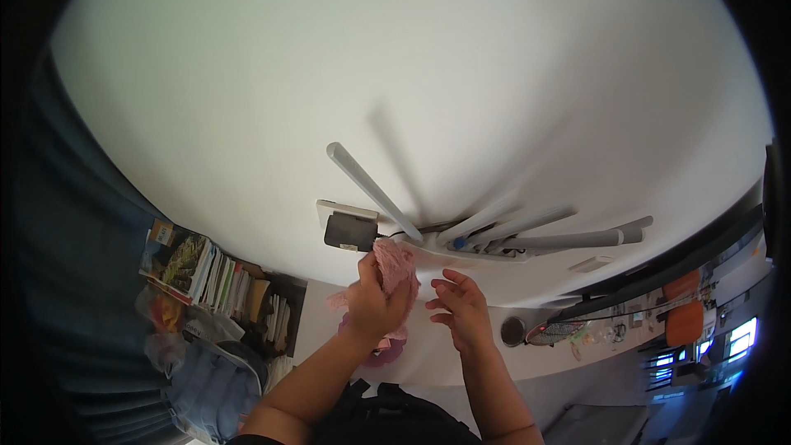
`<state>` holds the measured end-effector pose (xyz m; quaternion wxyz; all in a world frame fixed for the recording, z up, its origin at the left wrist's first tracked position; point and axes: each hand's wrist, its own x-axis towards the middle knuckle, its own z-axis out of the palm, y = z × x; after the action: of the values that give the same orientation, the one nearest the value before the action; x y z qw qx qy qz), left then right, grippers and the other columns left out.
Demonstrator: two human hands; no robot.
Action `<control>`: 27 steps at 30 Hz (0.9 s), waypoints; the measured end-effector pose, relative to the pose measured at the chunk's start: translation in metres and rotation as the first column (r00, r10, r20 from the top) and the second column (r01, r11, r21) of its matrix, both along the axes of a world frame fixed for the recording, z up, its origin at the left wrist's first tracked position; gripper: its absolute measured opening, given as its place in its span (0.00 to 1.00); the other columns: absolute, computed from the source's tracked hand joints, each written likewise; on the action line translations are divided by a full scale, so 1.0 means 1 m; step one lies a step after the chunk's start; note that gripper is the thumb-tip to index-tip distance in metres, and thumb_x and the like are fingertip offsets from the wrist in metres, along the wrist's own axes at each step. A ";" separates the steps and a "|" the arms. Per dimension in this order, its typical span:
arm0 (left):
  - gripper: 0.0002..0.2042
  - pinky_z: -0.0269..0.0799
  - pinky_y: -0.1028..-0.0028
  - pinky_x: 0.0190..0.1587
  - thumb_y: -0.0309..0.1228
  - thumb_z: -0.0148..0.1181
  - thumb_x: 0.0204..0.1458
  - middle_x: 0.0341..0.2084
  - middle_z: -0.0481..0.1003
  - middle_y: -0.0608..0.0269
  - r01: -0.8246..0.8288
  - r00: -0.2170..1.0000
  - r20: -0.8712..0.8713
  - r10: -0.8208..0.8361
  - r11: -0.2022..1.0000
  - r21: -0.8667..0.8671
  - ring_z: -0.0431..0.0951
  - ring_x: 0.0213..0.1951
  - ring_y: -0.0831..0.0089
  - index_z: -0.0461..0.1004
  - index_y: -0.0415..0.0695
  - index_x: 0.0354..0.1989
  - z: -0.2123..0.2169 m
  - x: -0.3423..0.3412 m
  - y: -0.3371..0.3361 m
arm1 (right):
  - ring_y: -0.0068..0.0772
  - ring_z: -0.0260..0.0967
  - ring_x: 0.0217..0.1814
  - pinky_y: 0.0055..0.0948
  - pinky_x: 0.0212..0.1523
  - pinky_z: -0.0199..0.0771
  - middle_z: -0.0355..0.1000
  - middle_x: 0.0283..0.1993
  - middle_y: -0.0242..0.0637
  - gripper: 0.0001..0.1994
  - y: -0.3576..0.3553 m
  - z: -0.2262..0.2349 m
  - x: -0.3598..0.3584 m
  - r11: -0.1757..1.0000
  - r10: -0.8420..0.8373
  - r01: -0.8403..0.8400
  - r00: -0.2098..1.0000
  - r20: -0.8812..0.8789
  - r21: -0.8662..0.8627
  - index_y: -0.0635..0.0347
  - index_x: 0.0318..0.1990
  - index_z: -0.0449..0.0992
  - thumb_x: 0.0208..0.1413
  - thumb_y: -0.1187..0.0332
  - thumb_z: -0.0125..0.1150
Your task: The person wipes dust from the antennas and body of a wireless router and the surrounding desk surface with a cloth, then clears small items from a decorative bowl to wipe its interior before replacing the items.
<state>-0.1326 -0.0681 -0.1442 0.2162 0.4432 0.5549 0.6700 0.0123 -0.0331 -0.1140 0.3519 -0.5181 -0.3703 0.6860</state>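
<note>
Clutching a pink cloth [397, 262] in the curled left hand [375, 303], with a black adapter [349, 231] just above; holding the right hand [464, 309] nearby, half open, empty.

A pale pink, textured cloth [397, 262] is being gripped in the left hand [377, 305], its fabric being crumpled into loose folds. One bunched part is being left standing above the grip, near the left end of a white device with several long antennas [371, 189]. A free edge is being left sticking out to the left of the wrist; further folds are being partly hidden by the hand.
</note>
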 end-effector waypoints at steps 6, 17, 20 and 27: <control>0.11 0.73 0.69 0.29 0.26 0.51 0.49 0.27 0.77 0.53 0.036 0.877 -0.476 -0.073 0.996 -0.087 0.79 0.27 0.57 0.69 0.38 0.40 0.017 -0.012 0.014 | 0.28 0.72 0.32 0.23 0.26 0.73 0.70 0.45 0.37 0.20 -0.006 -0.008 -0.001 0.999 0.005 -0.005 1.000 0.009 -0.039 0.60 0.53 0.64 0.54 0.69 0.60; 0.21 0.72 0.55 0.31 0.31 0.54 0.45 0.31 0.74 0.47 -0.095 0.956 -0.294 -0.012 0.932 -0.348 0.76 0.29 0.47 0.67 0.44 0.51 -0.029 -0.015 0.009 | 0.28 0.72 0.33 0.23 0.26 0.73 0.69 0.46 0.36 0.20 -0.004 -0.010 -0.003 1.000 0.014 -0.014 1.000 0.026 -0.016 0.60 0.53 0.64 0.54 0.68 0.60; 0.22 0.72 0.54 0.34 0.31 0.55 0.45 0.35 0.72 0.44 -0.182 0.935 -0.345 0.080 0.945 -0.272 0.75 0.33 0.44 0.65 0.43 0.52 -0.012 -0.014 0.011 | 0.28 0.72 0.33 0.23 0.26 0.73 0.69 0.45 0.36 0.20 -0.005 -0.013 -0.005 1.000 0.021 -0.021 0.999 0.028 -0.022 0.61 0.53 0.64 0.54 0.68 0.60; 0.27 0.73 0.60 0.33 0.34 0.59 0.44 0.34 0.74 0.43 -0.079 0.922 -0.384 -0.039 0.955 -0.286 0.77 0.33 0.50 0.64 0.34 0.53 0.012 0.002 0.011 | 0.26 0.71 0.35 0.24 0.30 0.71 0.71 0.42 0.34 0.20 -0.009 -0.015 -0.006 0.997 0.058 -0.057 0.998 0.023 -0.045 0.59 0.53 0.65 0.53 0.67 0.61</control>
<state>-0.1304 -0.0566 -0.1319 0.1598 0.5232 0.6850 0.4811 0.0059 -0.0419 -0.1291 0.3160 -0.5230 -0.3741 0.6976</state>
